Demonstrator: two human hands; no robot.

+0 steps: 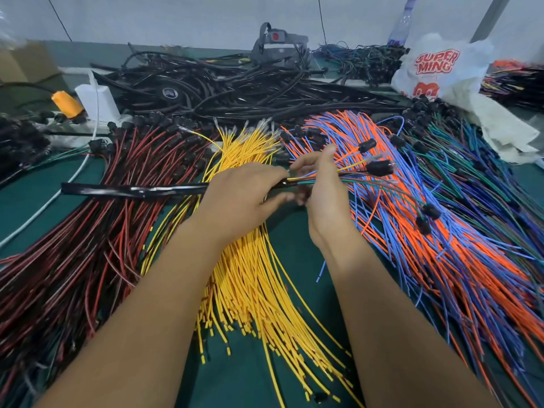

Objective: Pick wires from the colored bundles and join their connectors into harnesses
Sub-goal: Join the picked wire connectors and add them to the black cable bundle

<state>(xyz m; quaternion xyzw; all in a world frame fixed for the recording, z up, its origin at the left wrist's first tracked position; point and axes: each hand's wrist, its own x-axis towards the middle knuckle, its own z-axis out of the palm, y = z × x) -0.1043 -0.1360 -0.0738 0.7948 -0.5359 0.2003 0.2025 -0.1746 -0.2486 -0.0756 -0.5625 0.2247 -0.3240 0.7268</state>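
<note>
A black sleeve tube (132, 190) lies level above the wire bundles, pointing left. My left hand (238, 195) grips its right end. Out of that end comes a thin bunch of mixed wires (362, 179), yellow, green, blue and orange, ending in black connectors (379, 167). My right hand (321, 184) pinches this bunch just right of the sleeve mouth. Below lie the yellow bundle (253, 284), the red and black bundle (97, 231), the orange and blue bundle (435, 245) and a green and dark blue bundle (471, 172).
A heap of finished black sleeved harnesses (235, 83) fills the back of the green table (265, 378). A white plastic bag (441, 69) sits back right, a white bottle (97, 101) and an orange spool (66, 103) back left. A grey headset (279, 45) rests behind.
</note>
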